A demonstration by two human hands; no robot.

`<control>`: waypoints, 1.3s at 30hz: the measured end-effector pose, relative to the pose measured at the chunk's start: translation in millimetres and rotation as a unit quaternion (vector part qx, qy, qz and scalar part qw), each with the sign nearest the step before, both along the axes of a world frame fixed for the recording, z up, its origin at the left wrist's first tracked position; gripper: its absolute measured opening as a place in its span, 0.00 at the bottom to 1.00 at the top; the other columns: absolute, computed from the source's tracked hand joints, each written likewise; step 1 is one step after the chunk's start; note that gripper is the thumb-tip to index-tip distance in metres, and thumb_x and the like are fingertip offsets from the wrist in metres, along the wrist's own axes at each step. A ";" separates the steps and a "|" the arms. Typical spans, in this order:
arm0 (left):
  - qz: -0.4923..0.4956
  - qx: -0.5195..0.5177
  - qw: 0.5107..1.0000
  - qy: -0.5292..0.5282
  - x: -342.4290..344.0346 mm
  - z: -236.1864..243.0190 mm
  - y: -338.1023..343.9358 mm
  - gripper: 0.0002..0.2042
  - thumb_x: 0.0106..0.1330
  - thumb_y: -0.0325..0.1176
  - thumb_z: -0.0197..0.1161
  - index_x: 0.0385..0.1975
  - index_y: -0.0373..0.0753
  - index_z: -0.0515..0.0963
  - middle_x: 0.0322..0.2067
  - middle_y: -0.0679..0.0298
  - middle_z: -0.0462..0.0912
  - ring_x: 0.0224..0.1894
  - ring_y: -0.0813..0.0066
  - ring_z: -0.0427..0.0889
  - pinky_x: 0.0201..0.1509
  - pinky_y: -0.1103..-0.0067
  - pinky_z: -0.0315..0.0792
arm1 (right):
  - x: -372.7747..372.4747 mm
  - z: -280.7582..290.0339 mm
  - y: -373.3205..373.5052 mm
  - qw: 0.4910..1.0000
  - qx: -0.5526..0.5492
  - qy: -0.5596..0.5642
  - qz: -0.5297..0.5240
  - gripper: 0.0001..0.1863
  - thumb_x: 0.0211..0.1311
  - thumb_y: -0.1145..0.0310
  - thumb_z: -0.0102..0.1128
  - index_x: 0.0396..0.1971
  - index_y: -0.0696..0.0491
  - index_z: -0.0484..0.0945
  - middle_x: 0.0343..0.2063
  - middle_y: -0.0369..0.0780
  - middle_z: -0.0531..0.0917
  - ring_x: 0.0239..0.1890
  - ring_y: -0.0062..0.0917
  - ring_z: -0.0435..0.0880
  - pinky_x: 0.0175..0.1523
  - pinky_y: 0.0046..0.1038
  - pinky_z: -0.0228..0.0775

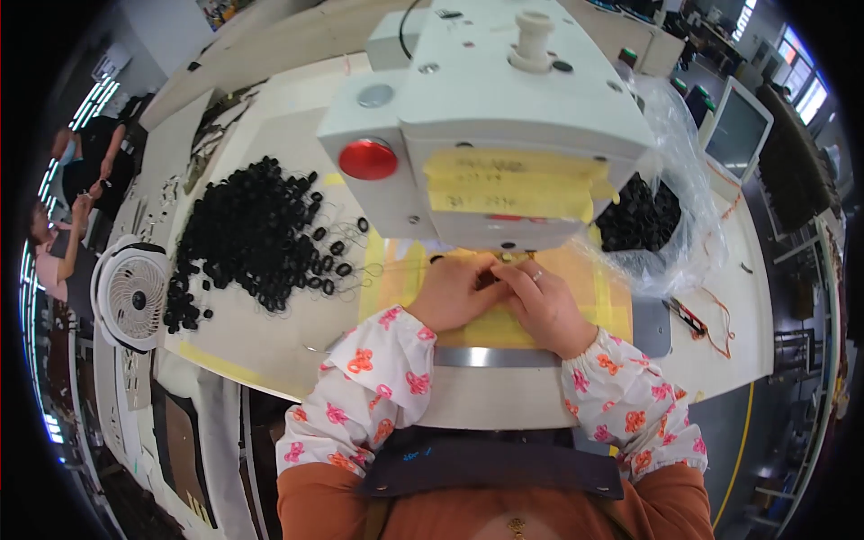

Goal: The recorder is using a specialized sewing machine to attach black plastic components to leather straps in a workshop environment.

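Observation:
My left hand point(454, 292) and my right hand point(551, 308) meet just below the head of a pale sewing machine point(540, 90). Their fingertips are pressed together in a pinch, and whatever is between them is too small or hidden to make out. A bit of black material point(436, 259) shows beside the left hand's fingers. Both hands rest over a work surface covered with yellow tape point(486, 336). To the left lies a large heap of small black oval loops point(252, 234), with loose threads trailing from those nearest my left hand.
A clear plastic bag point(693, 225) holding black pieces point(643, 211) stands right of the machine. Small scissors-like snips point(686, 317) and orange cord point(725, 337) lie at the right. A white fan point(135, 292) is at the left edge. Two people are farther off at the left.

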State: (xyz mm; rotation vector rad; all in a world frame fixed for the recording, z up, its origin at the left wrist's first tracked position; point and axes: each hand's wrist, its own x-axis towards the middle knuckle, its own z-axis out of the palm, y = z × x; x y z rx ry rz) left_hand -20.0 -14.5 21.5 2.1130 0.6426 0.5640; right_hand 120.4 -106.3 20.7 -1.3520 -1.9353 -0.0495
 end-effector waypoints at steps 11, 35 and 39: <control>-0.015 0.029 0.999 0.002 -5.0 -0.3 -3.7 0.07 0.54 0.32 0.60 0.27 0.35 0.74 0.19 0.59 0.75 0.20 0.72 0.72 0.26 0.79 0.66 | -1.4 5.6 -6.3 1.000 0.007 -0.021 -0.006 0.14 0.46 0.76 0.56 0.37 0.58 0.71 0.28 0.41 0.75 0.28 0.33 0.77 0.29 0.29 0.71; -0.125 -0.082 0.988 0.047 -9.7 2.9 11.8 0.12 0.58 0.38 0.59 0.31 0.34 0.75 0.21 0.64 0.77 0.23 0.81 0.71 0.28 0.83 0.66 | 3.4 3.4 -4.2 0.998 0.025 0.027 0.055 0.10 0.40 0.80 0.57 0.26 0.56 0.72 0.28 0.41 0.76 0.27 0.35 0.77 0.30 0.29 0.71; -0.154 -0.131 0.979 0.009 -9.7 0.7 13.8 0.12 0.58 0.38 0.59 0.32 0.35 0.75 0.21 0.63 0.77 0.24 0.81 0.71 0.29 0.82 0.66 | 4.2 0.6 -2.9 0.997 0.025 0.047 0.054 0.11 0.39 0.79 0.58 0.27 0.54 0.72 0.27 0.40 0.76 0.25 0.34 0.77 0.28 0.29 0.71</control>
